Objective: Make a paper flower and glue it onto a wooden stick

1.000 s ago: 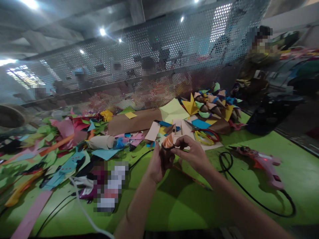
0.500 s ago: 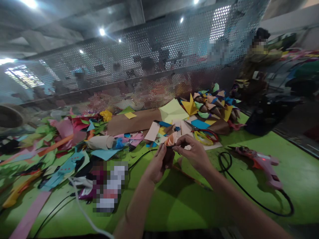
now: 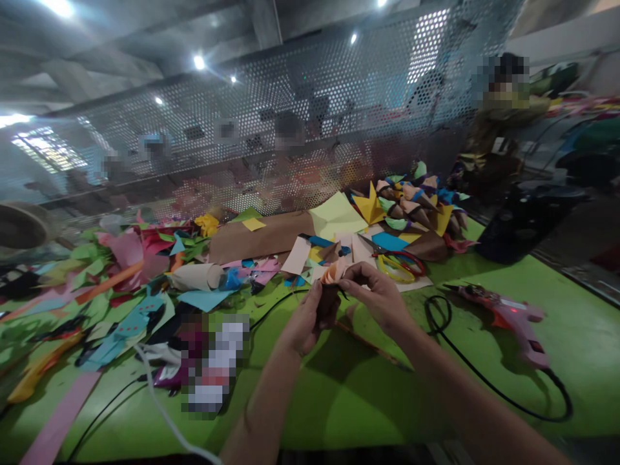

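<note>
Both hands meet over the middle of the green worktop [image 3: 368,394], lifted a little above it. The left hand [image 3: 306,321] is curled from below around the dark lower part of a small rolled paper cone [image 3: 333,272], whose orange-and-cream striped top shows above the fingers. The right hand [image 3: 380,298] comes in from the right, thumb and forefinger pinched on the cone's upper edge, the other fingers loosely bent.

Just beyond the hands lie loose paper sheets and a pair of scissors [image 3: 400,261] with red and yellow handles. Further back, against the perforated metal screen [image 3: 310,123] that closes off the far edge, sits a heap of finished paper cones [image 3: 416,200]. To the left the worktop is crowded with coloured paper scraps [image 3: 130,271]. To the right a pink glue gun [image 3: 508,316] lies flat, its black cable [image 3: 484,381] looping toward the hands. The bare green stretch is in front, between the forearms and the near edge.
</note>
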`<state>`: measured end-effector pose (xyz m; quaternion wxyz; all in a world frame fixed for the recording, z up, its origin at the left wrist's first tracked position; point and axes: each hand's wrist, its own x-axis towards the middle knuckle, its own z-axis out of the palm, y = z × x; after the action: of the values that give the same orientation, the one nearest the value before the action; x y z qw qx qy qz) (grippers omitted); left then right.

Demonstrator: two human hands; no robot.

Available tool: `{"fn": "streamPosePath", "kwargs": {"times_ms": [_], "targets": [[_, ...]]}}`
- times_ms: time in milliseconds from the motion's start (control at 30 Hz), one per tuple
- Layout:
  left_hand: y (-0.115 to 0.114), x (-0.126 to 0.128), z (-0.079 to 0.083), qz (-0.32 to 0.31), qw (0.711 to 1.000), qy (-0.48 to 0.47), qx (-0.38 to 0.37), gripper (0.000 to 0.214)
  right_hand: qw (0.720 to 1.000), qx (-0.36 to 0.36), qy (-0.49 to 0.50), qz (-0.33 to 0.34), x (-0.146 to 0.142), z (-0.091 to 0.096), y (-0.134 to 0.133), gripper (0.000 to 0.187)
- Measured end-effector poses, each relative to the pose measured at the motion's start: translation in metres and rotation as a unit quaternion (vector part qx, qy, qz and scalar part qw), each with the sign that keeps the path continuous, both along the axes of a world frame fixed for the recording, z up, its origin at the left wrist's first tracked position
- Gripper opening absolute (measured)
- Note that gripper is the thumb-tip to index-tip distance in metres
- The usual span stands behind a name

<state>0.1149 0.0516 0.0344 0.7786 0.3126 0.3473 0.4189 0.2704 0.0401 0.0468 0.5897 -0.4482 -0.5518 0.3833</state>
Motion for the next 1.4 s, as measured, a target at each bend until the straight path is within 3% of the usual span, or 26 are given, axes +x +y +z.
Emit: {"fn": "streamPosePath", "kwargs": {"times_ms": [267, 867, 1100, 1400], "targets": [[0.0013, 0.0005, -0.0008, 0.009, 1.000, -0.011, -0.005, 0.061, 0.996, 0.040, -0.069, -0.034, -0.0015, 0.0044, -0.0027, 0.020], [0.0019, -0.0019, -0.0056, -0.036, 0.999, -0.007, 0.002, 0.059, 1.000, -0.003, -0.003, -0.012, -0.0007, 0.0001, -0.0002, 0.027], [0.0065, -0.0018, -0.0073, 0.008, 0.999, 0.000, -0.031, 0.059, 0.999, 0.009, 0.020, -0.031, 0.0026, 0.0011, -0.0004, 0.025], [0.0049, 0.0003, -0.0084, -0.024, 1.000, 0.001, 0.013, 0.059, 0.994, 0.064, -0.081, -0.046, -0.0024, 0.0042, -0.0033, 0.020]]}}
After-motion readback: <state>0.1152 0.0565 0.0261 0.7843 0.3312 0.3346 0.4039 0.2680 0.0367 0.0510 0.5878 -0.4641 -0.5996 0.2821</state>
